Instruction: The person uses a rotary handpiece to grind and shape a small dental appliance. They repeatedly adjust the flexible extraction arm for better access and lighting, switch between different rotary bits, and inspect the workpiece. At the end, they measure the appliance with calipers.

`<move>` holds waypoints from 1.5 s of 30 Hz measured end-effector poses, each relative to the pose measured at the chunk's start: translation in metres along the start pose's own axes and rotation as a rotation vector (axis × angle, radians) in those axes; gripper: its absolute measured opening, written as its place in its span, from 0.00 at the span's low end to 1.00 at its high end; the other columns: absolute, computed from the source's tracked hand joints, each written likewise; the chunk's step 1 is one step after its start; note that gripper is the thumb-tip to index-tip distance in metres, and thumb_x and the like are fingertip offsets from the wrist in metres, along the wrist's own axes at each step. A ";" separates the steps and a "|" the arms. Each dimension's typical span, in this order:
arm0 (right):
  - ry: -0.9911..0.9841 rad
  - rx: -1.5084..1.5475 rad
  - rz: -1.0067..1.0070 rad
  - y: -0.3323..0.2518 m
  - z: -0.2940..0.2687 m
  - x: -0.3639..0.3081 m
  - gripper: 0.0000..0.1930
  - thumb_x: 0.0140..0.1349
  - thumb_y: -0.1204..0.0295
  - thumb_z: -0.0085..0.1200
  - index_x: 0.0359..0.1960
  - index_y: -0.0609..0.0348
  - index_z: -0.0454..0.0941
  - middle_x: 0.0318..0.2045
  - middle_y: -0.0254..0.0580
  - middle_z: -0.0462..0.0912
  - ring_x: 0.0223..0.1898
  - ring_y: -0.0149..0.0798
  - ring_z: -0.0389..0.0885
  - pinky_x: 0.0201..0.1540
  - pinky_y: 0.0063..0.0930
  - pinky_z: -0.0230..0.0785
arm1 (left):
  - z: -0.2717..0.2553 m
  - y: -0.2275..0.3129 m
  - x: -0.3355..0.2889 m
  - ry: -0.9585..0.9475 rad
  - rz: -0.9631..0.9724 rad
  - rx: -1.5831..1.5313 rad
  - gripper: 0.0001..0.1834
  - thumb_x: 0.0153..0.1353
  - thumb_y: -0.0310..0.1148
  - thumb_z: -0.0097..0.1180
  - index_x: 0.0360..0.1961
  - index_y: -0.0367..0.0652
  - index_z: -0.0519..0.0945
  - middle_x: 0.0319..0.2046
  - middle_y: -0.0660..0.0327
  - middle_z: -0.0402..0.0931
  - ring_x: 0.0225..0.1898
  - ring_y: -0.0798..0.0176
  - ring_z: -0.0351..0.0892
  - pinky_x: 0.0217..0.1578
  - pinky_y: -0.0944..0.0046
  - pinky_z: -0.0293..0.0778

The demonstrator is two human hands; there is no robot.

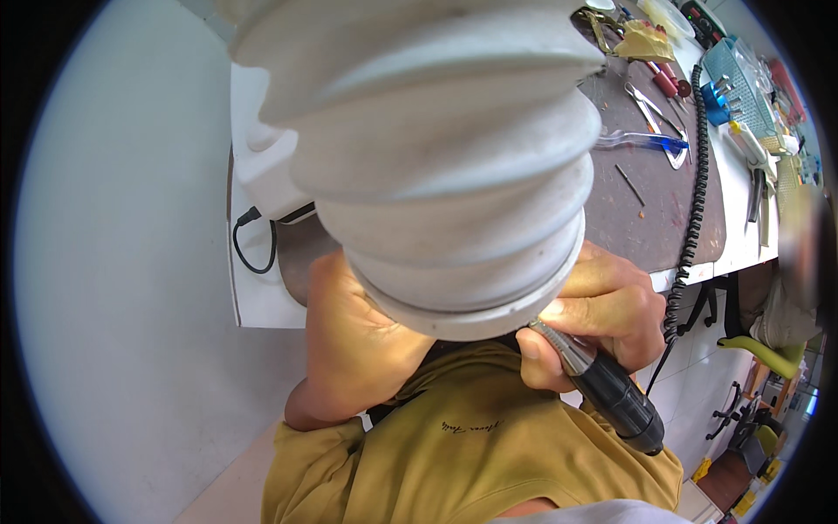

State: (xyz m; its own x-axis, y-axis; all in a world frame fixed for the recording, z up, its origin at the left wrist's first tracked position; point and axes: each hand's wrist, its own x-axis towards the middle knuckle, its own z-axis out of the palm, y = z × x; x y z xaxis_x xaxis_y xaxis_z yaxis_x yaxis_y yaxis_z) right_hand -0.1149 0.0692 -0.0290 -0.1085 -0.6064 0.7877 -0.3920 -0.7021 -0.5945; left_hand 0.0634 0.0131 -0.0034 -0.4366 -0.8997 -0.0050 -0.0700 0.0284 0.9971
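"Where's the handpiece [614,397]?"
"In the right hand [615,310], seen just below the white hose [436,201]; the fingers [572,312] grip it."
"And the left hand [345,349]?"
"The hose hides its fingers; can't tell."

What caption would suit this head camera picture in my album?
A ribbed white hose partly hides the left hand, while the right hand grips a black-and-silver handpiece.

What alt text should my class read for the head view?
The person's right hand grips a pen-like black-and-silver tool, its tip hidden behind a wide, ribbed white hose filling the centre. The hose partly covers the left hand, hiding its fingertips. A coiled black cord runs beside a brown mat.
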 end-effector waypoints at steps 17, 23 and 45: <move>-0.086 -0.101 0.037 -0.003 0.002 0.008 0.15 0.45 0.80 0.71 0.33 0.61 0.78 0.27 0.43 0.83 0.44 0.55 0.86 0.50 0.50 0.80 | 0.003 -0.003 -0.001 0.017 -0.040 -0.106 0.11 0.54 0.18 0.64 0.39 0.32 0.79 0.35 0.58 0.84 0.37 0.70 0.81 0.38 0.68 0.75; -0.093 -0.100 0.058 -0.005 0.001 0.007 0.14 0.46 0.80 0.71 0.33 0.61 0.78 0.28 0.44 0.84 0.44 0.55 0.86 0.49 0.50 0.81 | 0.003 -0.003 0.000 0.003 -0.014 -0.112 0.12 0.54 0.18 0.64 0.40 0.32 0.79 0.36 0.58 0.84 0.38 0.70 0.81 0.39 0.68 0.75; -0.051 -0.080 -0.025 -0.001 0.000 0.003 0.15 0.45 0.79 0.71 0.35 0.61 0.79 0.28 0.43 0.84 0.43 0.56 0.86 0.48 0.50 0.81 | 0.000 -0.001 0.000 -0.032 -0.079 -0.057 0.09 0.54 0.18 0.61 0.38 0.32 0.79 0.33 0.58 0.83 0.34 0.69 0.80 0.36 0.67 0.74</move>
State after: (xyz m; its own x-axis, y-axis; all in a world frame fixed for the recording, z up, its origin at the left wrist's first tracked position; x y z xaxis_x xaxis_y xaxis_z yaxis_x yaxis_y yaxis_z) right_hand -0.1154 0.0678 -0.0259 -0.0519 -0.6090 0.7915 -0.4655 -0.6864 -0.5587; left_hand 0.0640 0.0132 -0.0043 -0.4603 -0.8836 -0.0855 -0.0546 -0.0680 0.9962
